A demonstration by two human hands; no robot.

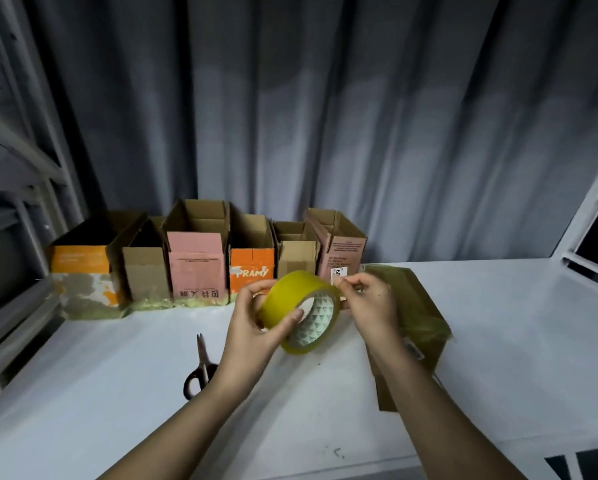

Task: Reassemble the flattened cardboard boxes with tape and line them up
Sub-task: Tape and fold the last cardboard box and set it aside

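White table [117,393] (grey curtain [325,116] behind)

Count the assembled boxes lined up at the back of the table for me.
6, in one row left to right: orange-white, plain brown, pink, orange Pramy, small brown, pinkish-brown. Another box lies flat behind the right hand.

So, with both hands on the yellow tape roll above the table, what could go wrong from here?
1. The right hand pinches at the edge of the yellow tape roll, which the left hand grips; a freed end may split or stick back.
2. The black-handled scissors lie near the left forearm, and a sweep might knock them.
3. The flattened brown cardboard box lies partly under the right arm, so pulled tape could catch it.
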